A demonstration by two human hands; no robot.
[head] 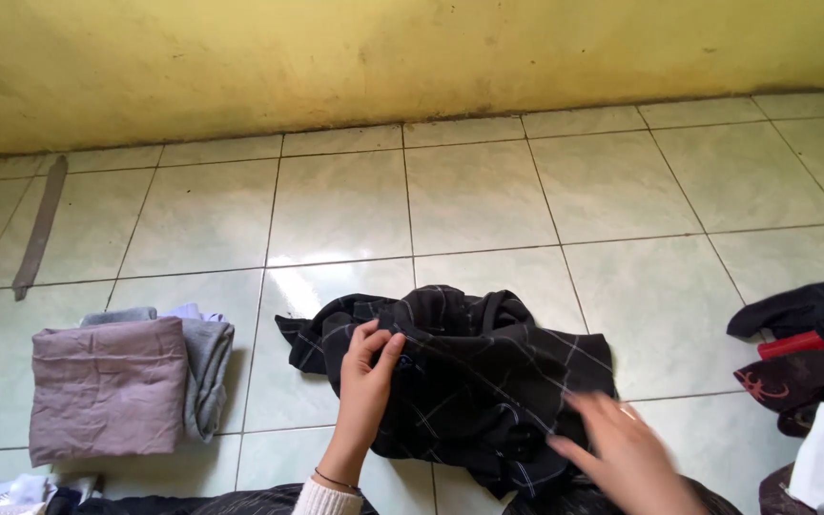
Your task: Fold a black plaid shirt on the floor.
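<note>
Your left hand (366,367) pinches the black checked shirt (469,381) on the floor tiles (488,191); your right hand (622,448) lies open and flat on it. Smooth outward before folding, keeping edges lined up

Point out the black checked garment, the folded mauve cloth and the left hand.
Black checked garment (474,367): head view, middle of the crumpled fabric.
Folded mauve cloth (107,386): head view, top face.
Left hand (369,362): head view, back of hand.
</note>
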